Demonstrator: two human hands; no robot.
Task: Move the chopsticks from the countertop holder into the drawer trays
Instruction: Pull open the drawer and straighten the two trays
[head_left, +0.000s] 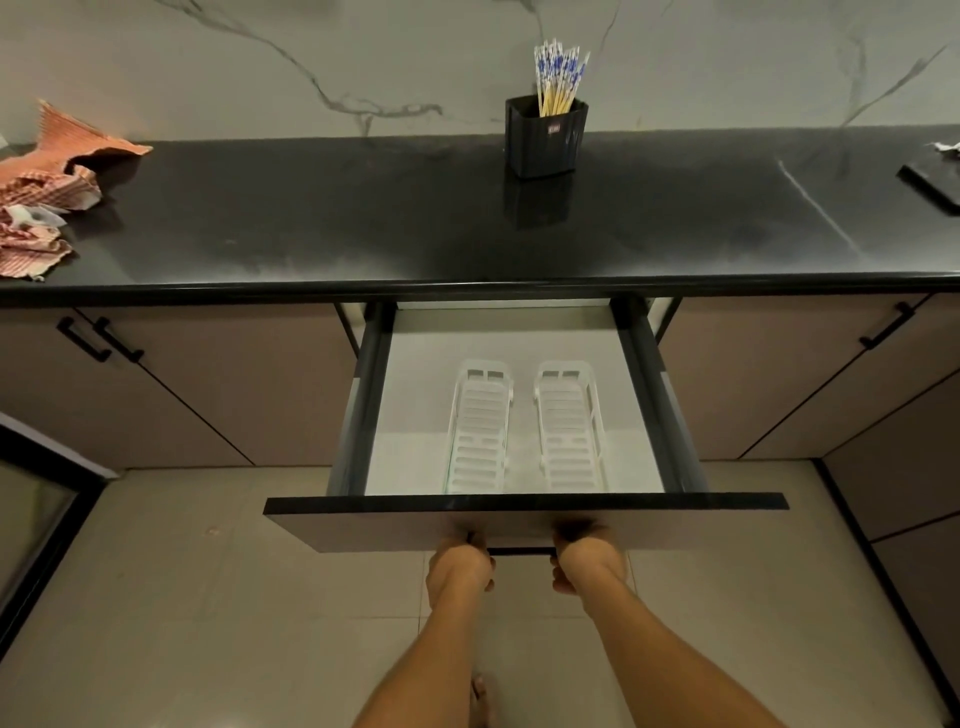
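Observation:
Several chopsticks with blue-and-white tops stand upright in a black ribbed holder at the back of the black countertop. Below it the drawer is pulled out. Two white slotted trays lie side by side in it, the left tray and the right tray, both with nothing in them. My left hand and my right hand are curled around the dark handle under the drawer front, fingers hidden behind it.
Crumpled red-checked paper lies at the countertop's left end. A flat black object sits at the right edge. Cabinet doors with black handles flank the drawer. A dark glass-fronted unit stands at lower left on the tiled floor.

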